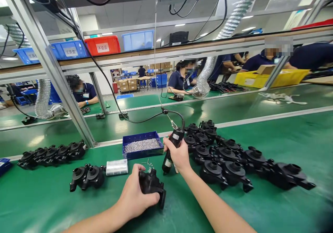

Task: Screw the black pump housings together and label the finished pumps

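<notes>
Gripping a black moulded housing (151,185) low over the green bench (182,208): left hand (132,195), thumb along the near side, fingertips curled over the far edge; whether the housing rests on the bench, cannot tell. It sits inside that grasp, filling the palm, just left of and nearer than the screwdriver's lower end. Judged stiff plastic, fairly light, smooth enough to slip if pinched; best held round the thick body, sparing the projecting parts

Right hand (182,155) wrapped round the barrel of a corded electric screwdriver (176,139), held aslant, lower end down; likely the heavier piece, part of its weight perhaps borne by the line above

Just beyond the housing: loose small metal parts (150,167). Left of them, a clear-topped box (117,167); behind, a blue bin (143,154) of similar bits. Further housings (226,152) clustered at right
</notes>
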Demonstrator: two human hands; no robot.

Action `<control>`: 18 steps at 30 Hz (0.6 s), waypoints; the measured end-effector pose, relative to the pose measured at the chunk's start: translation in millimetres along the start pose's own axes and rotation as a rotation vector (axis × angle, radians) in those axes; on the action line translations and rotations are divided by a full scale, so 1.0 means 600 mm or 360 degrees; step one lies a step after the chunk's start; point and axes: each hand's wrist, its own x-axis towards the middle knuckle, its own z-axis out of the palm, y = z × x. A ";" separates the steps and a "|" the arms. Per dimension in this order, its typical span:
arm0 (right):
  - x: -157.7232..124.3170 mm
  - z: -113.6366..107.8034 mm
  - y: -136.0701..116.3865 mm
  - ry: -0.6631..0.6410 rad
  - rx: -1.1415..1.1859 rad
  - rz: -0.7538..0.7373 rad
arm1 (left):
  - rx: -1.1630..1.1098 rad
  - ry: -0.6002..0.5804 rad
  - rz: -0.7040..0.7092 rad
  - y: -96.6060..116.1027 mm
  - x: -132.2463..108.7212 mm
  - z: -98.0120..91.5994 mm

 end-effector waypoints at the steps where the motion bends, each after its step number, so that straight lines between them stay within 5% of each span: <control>1: 0.001 -0.001 0.003 -0.0004 -0.0042 0.0004 | 0.0000 -0.0008 -0.0011 -0.002 -0.001 0.000; 4: 0.005 -0.003 0.016 -0.0004 -0.0214 0.0022 | 0.0035 0.0031 0.0105 -0.011 -0.002 0.003; 8: 0.008 -0.004 0.024 0.0005 -0.0505 -0.0006 | 0.0186 0.0467 0.0922 -0.027 -0.001 0.008; 10: 0.006 -0.003 0.020 -0.0025 -0.0627 -0.0053 | 0.0249 0.0609 0.1138 -0.040 0.001 0.009; 15: 0.007 -0.003 -0.005 -0.0230 -0.0950 -0.0223 | 0.0291 0.0032 0.1019 -0.081 0.003 0.026; 18: 0.018 -0.015 -0.018 -0.0383 -0.1175 -0.0335 | 0.0312 -0.0105 0.0913 -0.090 0.000 0.051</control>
